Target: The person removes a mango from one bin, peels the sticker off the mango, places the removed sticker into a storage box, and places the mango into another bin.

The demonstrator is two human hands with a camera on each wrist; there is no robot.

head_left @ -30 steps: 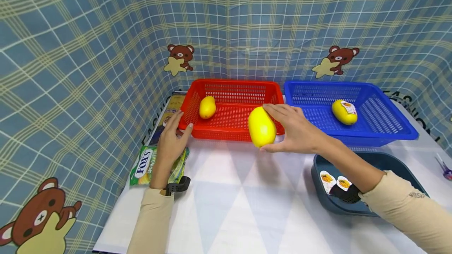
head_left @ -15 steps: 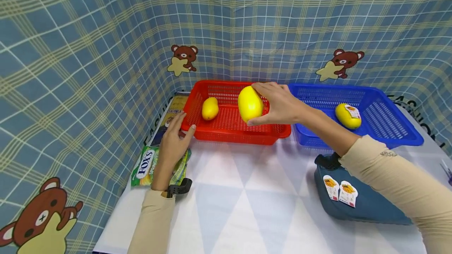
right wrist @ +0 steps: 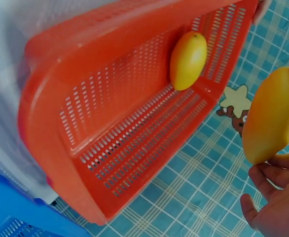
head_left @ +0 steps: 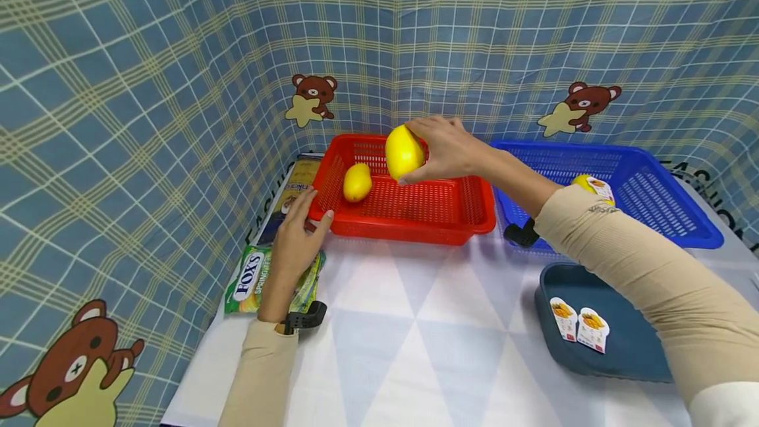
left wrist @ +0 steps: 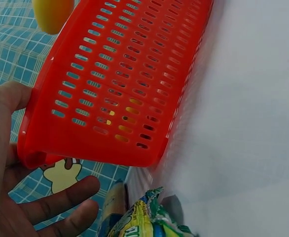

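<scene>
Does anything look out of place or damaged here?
Nothing looks spilled or damaged. One oddity: two fruit labels on the dark tub, no fruit beside them, while the yellow fruit in the right hand shows none.

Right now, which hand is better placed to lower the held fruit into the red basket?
Probably your right hand: it grips the yellow fruit near the red basket, while your left hand holds the basket's corner.
</scene>
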